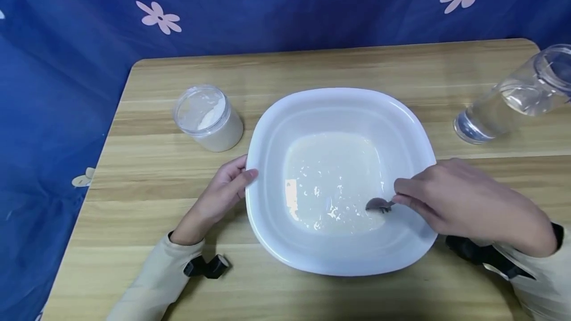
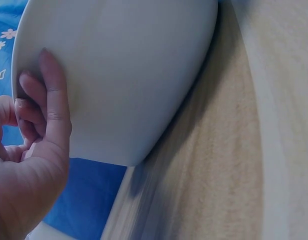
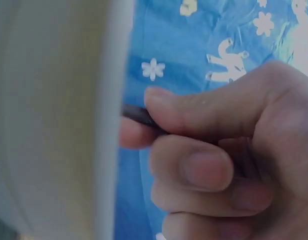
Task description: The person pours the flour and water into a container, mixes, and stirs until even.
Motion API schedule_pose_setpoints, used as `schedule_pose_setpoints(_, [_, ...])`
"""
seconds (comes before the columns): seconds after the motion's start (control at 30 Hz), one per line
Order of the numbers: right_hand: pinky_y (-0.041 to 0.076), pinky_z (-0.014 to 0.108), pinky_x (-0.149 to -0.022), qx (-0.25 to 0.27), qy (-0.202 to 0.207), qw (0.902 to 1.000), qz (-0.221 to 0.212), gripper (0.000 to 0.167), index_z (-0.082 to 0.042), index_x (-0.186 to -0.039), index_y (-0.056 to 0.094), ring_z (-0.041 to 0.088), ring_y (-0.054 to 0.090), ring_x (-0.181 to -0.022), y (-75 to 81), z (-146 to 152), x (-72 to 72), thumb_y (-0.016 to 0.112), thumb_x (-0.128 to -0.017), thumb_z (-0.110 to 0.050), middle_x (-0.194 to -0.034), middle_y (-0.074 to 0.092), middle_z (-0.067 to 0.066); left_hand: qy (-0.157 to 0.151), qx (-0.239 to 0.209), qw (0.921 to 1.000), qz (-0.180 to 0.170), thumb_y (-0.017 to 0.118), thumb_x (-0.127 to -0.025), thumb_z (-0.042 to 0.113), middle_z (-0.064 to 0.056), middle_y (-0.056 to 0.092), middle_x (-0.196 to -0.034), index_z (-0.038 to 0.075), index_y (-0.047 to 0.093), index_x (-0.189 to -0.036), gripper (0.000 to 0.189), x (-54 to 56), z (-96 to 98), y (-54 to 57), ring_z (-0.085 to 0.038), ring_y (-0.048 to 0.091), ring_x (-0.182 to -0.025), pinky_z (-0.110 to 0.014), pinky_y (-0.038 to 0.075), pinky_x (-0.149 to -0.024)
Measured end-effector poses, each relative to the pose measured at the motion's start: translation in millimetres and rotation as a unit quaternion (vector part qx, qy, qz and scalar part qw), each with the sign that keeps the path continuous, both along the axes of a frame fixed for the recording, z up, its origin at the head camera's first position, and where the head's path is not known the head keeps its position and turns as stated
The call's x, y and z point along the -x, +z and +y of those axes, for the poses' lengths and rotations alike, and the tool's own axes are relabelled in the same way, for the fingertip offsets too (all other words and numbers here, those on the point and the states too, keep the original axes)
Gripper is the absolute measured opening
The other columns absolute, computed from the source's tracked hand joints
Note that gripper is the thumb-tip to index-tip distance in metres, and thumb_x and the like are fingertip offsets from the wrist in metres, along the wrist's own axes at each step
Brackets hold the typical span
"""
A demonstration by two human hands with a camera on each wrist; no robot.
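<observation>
A white basin (image 1: 341,254) stands mid-table with a shallow layer of milky white liquid (image 1: 334,177) on its bottom. My left hand (image 1: 227,189) grips the basin's left rim, thumb over the top and fingers against the outer wall, as the left wrist view shows. My right hand (image 1: 468,202) pinches the handle of a metal spoon (image 1: 379,205) over the basin's right side. The spoon's bowl is at the liquid's right edge. In the right wrist view the dark spoon handle (image 3: 139,115) runs between thumb and forefinger, and the basin wall hides its far end.
An uncapped clear jar (image 1: 218,130) of white powder stands left of the basin, near its upper left rim. At the right a tall clear glass vessel (image 1: 504,105) holds water. Behind the wooden table (image 1: 290,68) hangs a blue flowered cloth (image 1: 285,9).
</observation>
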State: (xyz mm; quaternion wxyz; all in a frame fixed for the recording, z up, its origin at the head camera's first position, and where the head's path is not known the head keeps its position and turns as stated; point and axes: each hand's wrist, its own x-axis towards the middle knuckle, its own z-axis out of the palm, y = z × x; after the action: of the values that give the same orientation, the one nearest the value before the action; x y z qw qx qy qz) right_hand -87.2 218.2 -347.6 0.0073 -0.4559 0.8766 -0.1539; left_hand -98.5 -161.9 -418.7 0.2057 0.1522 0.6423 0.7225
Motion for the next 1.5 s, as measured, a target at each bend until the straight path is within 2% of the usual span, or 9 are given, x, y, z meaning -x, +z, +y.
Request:
schedule_pose_setpoints(0.1, [0.024, 0.009, -0.042, 0.032, 0.032, 0.9985, -0.030, 0.023, -0.028, -0.075, 0.049, -0.010, 0.025, -0.050, -4.8, -11.2, -4.6, 0.064, -0.093, -0.024, -0.060, 0.028, -0.024, 0.004, -0.003, 1.0000, 0.000, 0.036, -0.098, 0.002, -0.009, 0.067, -0.102, -0.024, 0.034, -0.130, 0.042, -0.3, 0.9, 0.0, -0.019, 0.069, -0.085, -0.035, 0.061, -0.070])
schedule_pose_setpoints(0.23, [0.032, 0.006, -0.050, 0.107, 0.079, 0.9899, -0.048, 0.013, -0.024, -0.087, 0.059, -0.010, 0.036, -0.058, -13.0, -23.0, -3.3, 0.054, -0.099, -0.026, -0.068, 0.045, -0.022, 0.003, -0.007, 1.0000, -0.002, 0.036, -0.098, 0.003, -0.009, 0.067, -0.101, -0.025, 0.034, -0.129, 0.042, -0.3, 3.2, 0.7, -0.019, 0.069, -0.084, -0.035, 0.061, -0.070])
schedule_pose_setpoints(0.37, [0.039, 0.007, -0.055, 0.156, 0.079, 0.9837, -0.043, 0.019, -0.021, -0.093, 0.064, -0.009, 0.043, -0.064, -15.5, -22.6, 0.4, 0.048, -0.101, -0.029, -0.077, 0.057, -0.020, 0.002, -0.005, 1.0000, -0.007, 0.037, -0.097, 0.003, -0.009, 0.067, -0.101, -0.024, 0.033, -0.131, 0.043, -0.4, 4.8, 0.9, -0.019, 0.069, -0.084, -0.035, 0.061, -0.070])
schedule_pose_setpoints(0.63, [0.032, 0.005, -0.049, 0.124, 0.102, 0.9864, -0.033, 0.031, -0.021, -0.083, 0.057, -0.009, 0.034, -0.057, -17.8, -22.7, -0.7, 0.037, -0.104, -0.034, -0.066, 0.044, -0.021, 0.007, -0.005, 0.9999, -0.007, 0.037, -0.097, 0.002, -0.008, 0.068, -0.100, -0.024, 0.033, -0.131, 0.043, -1.6, 3.2, -0.5, -0.019, 0.069, -0.083, -0.035, 0.061, -0.070])
schedule_pose_setpoints(0.9, [0.028, 0.004, -0.048, 0.117, 0.083, 0.9880, -0.057, 0.021, -0.024, -0.083, 0.056, -0.011, 0.029, -0.056, -12.8, -16.9, -3.5, 0.048, -0.101, -0.030, -0.065, 0.037, -0.022, 0.005, -0.001, 0.9999, -0.010, 0.036, -0.097, 0.002, -0.008, 0.068, -0.099, -0.024, 0.034, -0.130, 0.042, -0.6, 3.7, 1.0, -0.019, 0.069, -0.083, -0.035, 0.061, -0.069])
schedule_pose_setpoints(1.1, [0.026, 0.007, -0.046, 0.099, 0.076, 0.9920, -0.019, 0.036, -0.021, -0.079, 0.053, -0.007, 0.027, -0.054, -16.5, -24.5, -5.5, 0.032, -0.104, -0.037, -0.061, 0.033, -0.020, 0.009, 0.001, 0.9998, -0.019, 0.036, -0.097, 0.002, -0.008, 0.067, -0.099, -0.024, 0.035, -0.129, 0.041, -0.5, 4.5, 1.4, -0.018, 0.069, -0.083, -0.035, 0.061, -0.070])
schedule_pose_setpoints(1.2, [0.027, 0.008, -0.045, 0.097, 0.054, 0.9938, -0.003, 0.039, -0.021, -0.079, 0.054, -0.007, 0.029, -0.054, -14.6, -23.9, -4.0, 0.030, -0.104, -0.039, -0.062, 0.037, -0.020, 0.008, -0.001, 0.9998, -0.018, 0.036, -0.097, 0.002, -0.009, 0.067, -0.100, -0.024, 0.035, -0.130, 0.041, -0.2, 5.1, 1.6, -0.019, 0.069, -0.083, -0.035, 0.061, -0.070])
schedule_pose_setpoints(1.37, [0.029, 0.006, -0.046, 0.121, 0.052, 0.9911, -0.016, 0.029, -0.022, -0.084, 0.058, -0.010, 0.033, -0.056, -10.0, -15.9, -0.6, 0.040, -0.103, -0.035, -0.067, 0.047, -0.022, 0.008, -0.002, 0.9998, -0.019, 0.037, -0.097, 0.002, -0.009, 0.067, -0.099, -0.024, 0.035, -0.129, 0.042, 0.9, 6.2, 2.9, -0.019, 0.069, -0.083, -0.035, 0.061, -0.071])
schedule_pose_setpoints(1.5, [0.027, 0.005, -0.045, 0.089, 0.063, 0.9922, -0.060, 0.017, -0.025, -0.082, 0.056, -0.012, 0.030, -0.054, -9.7, -12.8, 0.8, 0.054, -0.099, -0.028, -0.064, 0.038, -0.023, 0.011, -0.003, 0.9998, -0.017, 0.037, -0.096, 0.002, -0.010, 0.067, -0.100, -0.024, 0.035, -0.129, 0.042, 1.8, 6.3, 2.6, -0.019, 0.069, -0.084, -0.035, 0.061, -0.071])
